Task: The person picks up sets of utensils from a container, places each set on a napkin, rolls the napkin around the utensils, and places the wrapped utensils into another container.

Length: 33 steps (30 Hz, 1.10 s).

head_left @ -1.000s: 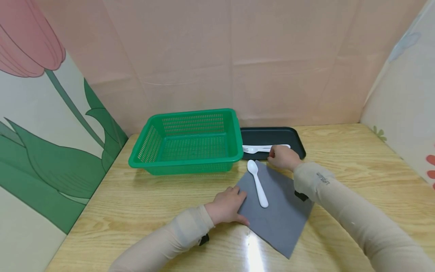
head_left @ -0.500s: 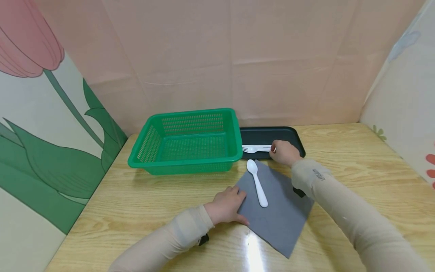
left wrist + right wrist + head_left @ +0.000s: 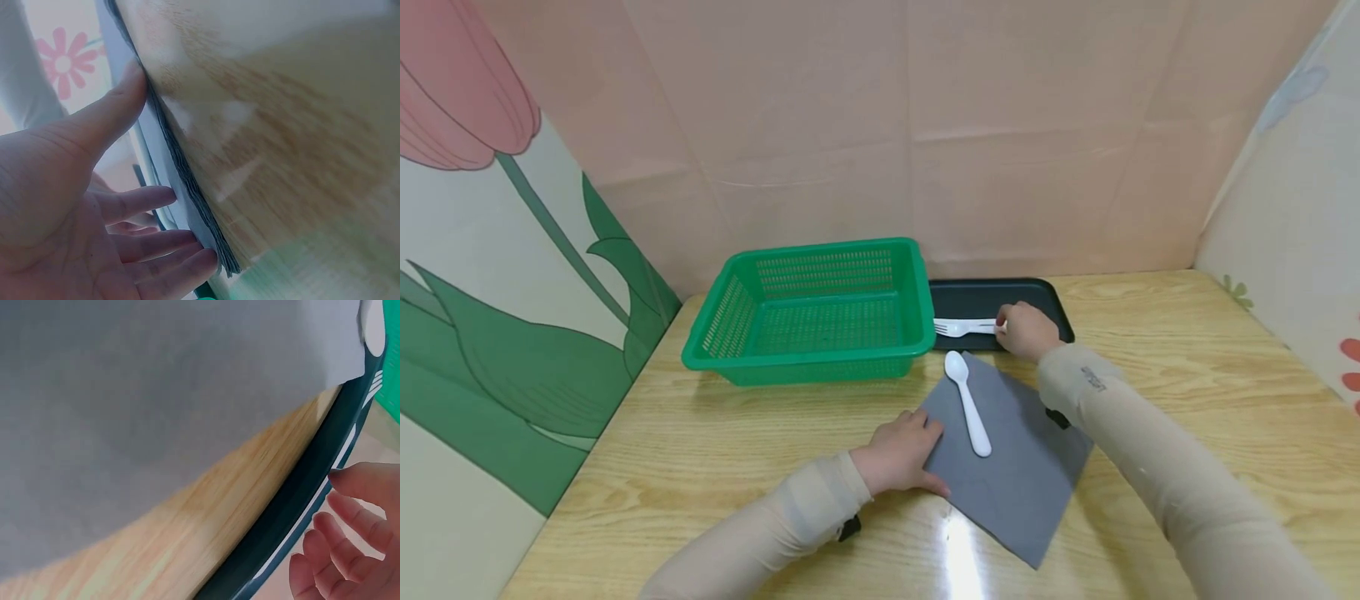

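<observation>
A grey napkin lies turned askew on the table, a white spoon on top of it. My left hand rests along the napkin's left edge with fingers spread; in the left wrist view the layered napkin edge runs past the thumb and fingers. My right hand is over the black tray. It pinches the handle of a white fork between thumb and forefinger. A second white utensil lies against the fork; the hand hides its far end.
An upright green basket with slotted sides stands left of the tray, its rim close over the tray's left end. A pink wall covering rises behind the wooden table. Flower-patterned panels flank both sides.
My right hand has shifted slightly farther back over the tray, covering the utensil end that showed beyond it. The left hand, napkin and spoon have not visibly moved.
</observation>
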Each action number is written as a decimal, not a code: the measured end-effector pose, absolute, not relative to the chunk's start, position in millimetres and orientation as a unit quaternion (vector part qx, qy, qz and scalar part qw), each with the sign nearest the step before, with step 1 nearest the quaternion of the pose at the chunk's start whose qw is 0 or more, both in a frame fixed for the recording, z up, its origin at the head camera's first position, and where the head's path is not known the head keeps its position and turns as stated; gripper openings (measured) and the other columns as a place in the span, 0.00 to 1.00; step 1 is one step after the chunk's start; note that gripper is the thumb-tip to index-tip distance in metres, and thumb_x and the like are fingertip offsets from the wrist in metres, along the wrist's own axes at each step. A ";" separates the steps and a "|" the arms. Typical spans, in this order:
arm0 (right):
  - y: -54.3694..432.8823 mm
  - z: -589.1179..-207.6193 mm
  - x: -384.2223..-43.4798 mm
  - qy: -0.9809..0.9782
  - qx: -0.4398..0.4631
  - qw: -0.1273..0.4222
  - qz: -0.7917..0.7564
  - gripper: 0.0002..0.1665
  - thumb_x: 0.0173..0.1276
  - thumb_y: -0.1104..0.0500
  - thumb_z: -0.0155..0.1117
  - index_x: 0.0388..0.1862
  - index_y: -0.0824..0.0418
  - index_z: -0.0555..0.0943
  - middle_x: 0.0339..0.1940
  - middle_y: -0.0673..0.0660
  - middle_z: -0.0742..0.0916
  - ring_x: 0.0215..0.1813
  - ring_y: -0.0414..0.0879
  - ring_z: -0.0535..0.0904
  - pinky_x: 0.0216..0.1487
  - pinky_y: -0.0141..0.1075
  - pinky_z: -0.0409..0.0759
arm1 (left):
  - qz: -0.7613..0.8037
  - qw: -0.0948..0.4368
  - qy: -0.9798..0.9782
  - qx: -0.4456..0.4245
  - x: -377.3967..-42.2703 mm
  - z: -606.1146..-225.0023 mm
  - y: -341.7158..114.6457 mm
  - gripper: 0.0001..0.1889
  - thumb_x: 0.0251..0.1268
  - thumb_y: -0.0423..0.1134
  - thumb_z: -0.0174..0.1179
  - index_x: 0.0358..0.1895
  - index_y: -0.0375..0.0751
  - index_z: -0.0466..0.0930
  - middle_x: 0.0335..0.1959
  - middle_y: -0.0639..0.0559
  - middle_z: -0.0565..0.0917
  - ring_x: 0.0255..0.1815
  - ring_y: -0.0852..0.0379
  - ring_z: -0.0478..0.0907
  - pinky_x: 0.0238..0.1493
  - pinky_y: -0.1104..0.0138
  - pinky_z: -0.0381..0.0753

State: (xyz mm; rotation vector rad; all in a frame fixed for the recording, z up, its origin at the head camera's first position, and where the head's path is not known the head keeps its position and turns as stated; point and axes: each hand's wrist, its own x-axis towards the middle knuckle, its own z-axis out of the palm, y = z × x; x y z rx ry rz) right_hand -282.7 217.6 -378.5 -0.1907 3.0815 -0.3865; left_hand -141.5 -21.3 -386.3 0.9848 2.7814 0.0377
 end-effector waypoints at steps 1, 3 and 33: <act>217.9 -378.5 -283.3 0.990 -0.063 0.015 -0.122 0.15 0.65 0.59 0.57 0.46 0.66 0.78 0.43 0.66 0.80 0.40 0.56 0.76 0.38 0.49 0.76 | 0.012 0.095 0.938 0.332 -141.6 -386.3 -21.3 0.36 0.44 0.65 0.66 0.50 0.42 0.72 0.44 0.48 0.75 0.41 0.57 0.72 0.28 0.69 0.73; 219.0 -379.7 -285.0 0.991 -0.065 0.013 -0.117 0.15 0.65 0.59 0.57 0.47 0.65 0.78 0.43 0.67 0.79 0.41 0.57 0.76 0.39 0.51 0.76 | 0.013 0.095 0.938 0.333 -141.8 -386.2 -21.3 0.36 0.44 0.65 0.66 0.50 0.42 0.72 0.44 0.48 0.75 0.41 0.57 0.72 0.28 0.69 0.73; 224.6 -394.0 -298.4 0.991 -0.078 0.007 -0.109 0.12 0.64 0.60 0.59 0.46 0.62 0.79 0.42 0.66 0.78 0.42 0.58 0.76 0.37 0.50 0.77 | 0.017 0.098 0.939 0.330 -142.3 -385.9 -20.9 0.35 0.44 0.65 0.66 0.49 0.43 0.72 0.43 0.49 0.75 0.41 0.57 0.71 0.28 0.69 0.73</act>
